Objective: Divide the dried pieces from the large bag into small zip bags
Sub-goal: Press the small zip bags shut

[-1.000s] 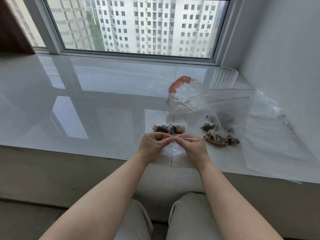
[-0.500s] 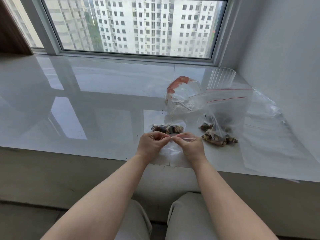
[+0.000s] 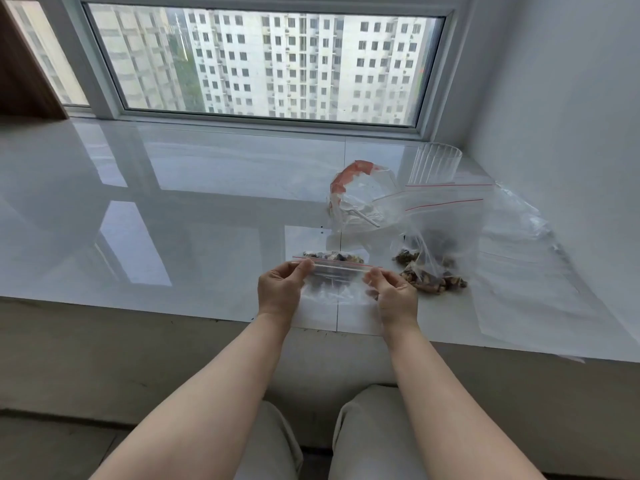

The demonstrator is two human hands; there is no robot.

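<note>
From the head view, looking down over both forearms, the left hand (image 3: 281, 289) and right hand (image 3: 394, 296) hold a small zip bag (image 3: 334, 282) between them above the near edge of the bench (image 3: 173, 216). Each hand pinches one end of the bag's top strip, fingers curled onto it, and the red-lined zip is stretched straight between them. I cannot tell whether the seal is open or pressed closed along its length.

The likeliest trouble, to my eye, is the thin film slipping out of one pinch, letting the bag sag or drop off the near edge onto the lap. If the zip is only half closed, pieces could spill when the bag is laid down.

The held bag looks nearly empty; dark shapes show through it, but those may belong to the filled small bag (image 3: 333, 257) lying on the bench just beyond, which holds a row of dried pieces. To the right sits the large bag (image 3: 441, 233), its red-striped mouth standing up, with brown dried pieces (image 3: 429, 278) heaped in its lower part. Farther off lie a crumpled bag with red trim (image 3: 360, 199), seemingly holding a white stick, and a clear ribbed cup (image 3: 437, 164) near the wall.
</note>
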